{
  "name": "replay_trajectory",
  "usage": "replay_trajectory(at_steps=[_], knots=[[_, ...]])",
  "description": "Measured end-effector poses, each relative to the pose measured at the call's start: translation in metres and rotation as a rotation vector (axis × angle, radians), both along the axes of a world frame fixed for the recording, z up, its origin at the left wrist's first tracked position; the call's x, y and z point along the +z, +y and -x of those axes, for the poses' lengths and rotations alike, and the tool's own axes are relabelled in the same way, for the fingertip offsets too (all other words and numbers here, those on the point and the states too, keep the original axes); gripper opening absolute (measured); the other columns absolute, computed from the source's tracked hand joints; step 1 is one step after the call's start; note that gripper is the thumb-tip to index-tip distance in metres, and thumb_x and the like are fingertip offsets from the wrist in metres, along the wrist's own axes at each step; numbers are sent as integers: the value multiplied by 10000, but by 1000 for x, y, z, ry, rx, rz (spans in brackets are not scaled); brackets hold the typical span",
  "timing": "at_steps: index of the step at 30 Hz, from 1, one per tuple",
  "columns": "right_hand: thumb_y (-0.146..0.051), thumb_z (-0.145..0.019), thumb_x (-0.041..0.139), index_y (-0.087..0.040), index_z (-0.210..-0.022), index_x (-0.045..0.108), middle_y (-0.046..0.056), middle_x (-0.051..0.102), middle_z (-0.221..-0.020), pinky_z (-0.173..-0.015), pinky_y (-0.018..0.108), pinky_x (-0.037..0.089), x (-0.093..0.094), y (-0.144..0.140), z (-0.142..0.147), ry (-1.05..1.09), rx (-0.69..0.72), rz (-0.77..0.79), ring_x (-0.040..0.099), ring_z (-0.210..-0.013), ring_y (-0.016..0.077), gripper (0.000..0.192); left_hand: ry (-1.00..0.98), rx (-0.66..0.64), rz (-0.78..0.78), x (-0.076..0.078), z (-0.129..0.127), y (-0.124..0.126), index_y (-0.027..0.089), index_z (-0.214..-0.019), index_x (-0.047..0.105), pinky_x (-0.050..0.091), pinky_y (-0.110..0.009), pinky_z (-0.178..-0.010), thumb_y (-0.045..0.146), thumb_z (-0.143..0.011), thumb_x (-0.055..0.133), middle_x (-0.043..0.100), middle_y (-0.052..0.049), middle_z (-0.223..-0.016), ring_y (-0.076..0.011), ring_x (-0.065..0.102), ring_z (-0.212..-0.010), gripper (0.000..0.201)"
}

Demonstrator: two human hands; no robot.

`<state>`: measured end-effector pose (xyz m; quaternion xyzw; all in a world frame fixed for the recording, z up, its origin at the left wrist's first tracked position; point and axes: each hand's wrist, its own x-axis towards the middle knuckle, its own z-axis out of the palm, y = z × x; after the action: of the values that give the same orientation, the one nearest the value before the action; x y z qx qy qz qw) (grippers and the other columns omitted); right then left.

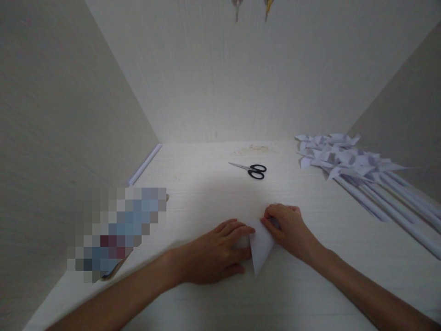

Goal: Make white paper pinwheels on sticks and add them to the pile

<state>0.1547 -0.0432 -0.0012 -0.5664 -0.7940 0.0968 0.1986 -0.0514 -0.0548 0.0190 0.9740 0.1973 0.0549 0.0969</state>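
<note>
We see a small white sheet of paper folded into a pointed triangle [261, 248] lying flat on the pale wood-grain bench [206, 193], near the front edge and about midway between its left and right sides. The paper is plain and unmarked, with one sharp tip pointing toward the front edge and a crisp slanted edge on each side; its upper part is hidden under our fingers. Our left hand [215, 253] lies palm down with its fingers spread flat over the paper's left side, pressing rather than gripping. Our right hand [287, 230] has its fingers curled down onto the paper's upper right corner, pinning it to the bench; we cannot tell whether the fingertips pinch a flap. Toward the back edge lies a pair of black-handled metal scissors [253, 170], well apart from the hands. Along the right side rests a heap of white paper pinwheels on long white rolled sticks [351, 170].
</note>
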Motion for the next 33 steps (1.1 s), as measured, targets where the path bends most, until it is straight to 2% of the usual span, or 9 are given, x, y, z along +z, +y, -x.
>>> replay_trajectory(at_steps=[9, 18, 33], knots=[[-197, -759, 465, -173, -640, 526, 19, 585, -673, -682, 320, 292, 1, 2, -1, 10, -12, 47, 529, -698, 174, 136, 10, -20, -9, -1, 1, 0, 175, -1056, 548, 267, -387, -1015, 301, -803, 472, 366, -120, -1333, -242, 336, -1215, 292], [-192, -756, 456, -182, -619, 530, 19, 579, -631, -623, 285, 310, 0, 5, -3, -7, 40, 4, 515, -631, 152, 156, -13, -26, 14, -2, 0, 1, 183, -1076, 539, 259, -387, -1022, 284, -807, 467, 383, -112, -1325, -218, 348, -1214, 297], [-203, -766, 461, -178, -623, 540, 25, 579, -640, -614, 277, 325, 1, 7, -4, -15, 61, 52, 508, -631, 154, 165, 24, -18, 9, -2, 1, 1, 189, -1095, 527, 256, -389, -1017, 295, -816, 447, 346, -125, -1347, -228, 329, -1229, 309]])
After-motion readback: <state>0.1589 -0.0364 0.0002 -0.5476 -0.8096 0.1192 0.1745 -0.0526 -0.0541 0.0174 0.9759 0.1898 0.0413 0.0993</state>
